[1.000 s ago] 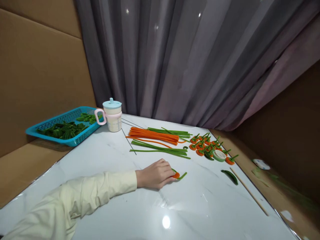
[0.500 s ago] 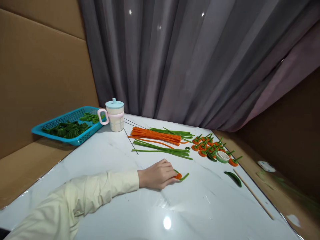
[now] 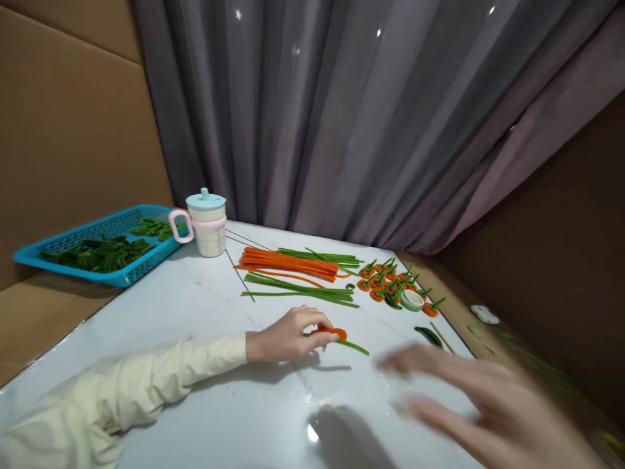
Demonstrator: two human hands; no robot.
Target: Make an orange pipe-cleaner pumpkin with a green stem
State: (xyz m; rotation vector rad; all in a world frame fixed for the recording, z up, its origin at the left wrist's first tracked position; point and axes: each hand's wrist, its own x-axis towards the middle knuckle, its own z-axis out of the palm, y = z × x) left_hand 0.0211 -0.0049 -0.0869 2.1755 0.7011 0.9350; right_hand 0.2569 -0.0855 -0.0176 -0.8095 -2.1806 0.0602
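Observation:
My left hand (image 3: 288, 335), in a cream sleeve, pinches a coiled orange pipe-cleaner disc (image 3: 340, 333) just above the table. A green pipe cleaner (image 3: 356, 348) runs under the disc and sticks out to the right. My right hand (image 3: 469, 391) hangs at the lower right, blurred, with thumb and fingers apart and nothing between them. Behind the left hand lie a bundle of orange pipe cleaners (image 3: 293, 263) and several green pipe cleaners (image 3: 303, 290). Finished-looking orange coils with green stems (image 3: 378, 283) stand grouped at the right.
A blue basket (image 3: 122, 279) of green leaf-shaped pieces stands at the left beside a lidded cup (image 3: 211, 228). A white-and-green tape roll (image 3: 411, 300) sits by the orange coils. Nearby are a dark green piece (image 3: 428, 337) and a thin stick (image 3: 442, 339). A grey curtain (image 3: 312, 117) hangs behind.
My right hand has come into view from the right. My left hand has lifted the orange disc with its green pipe cleaner slightly off the table. The view has shifted a little right.

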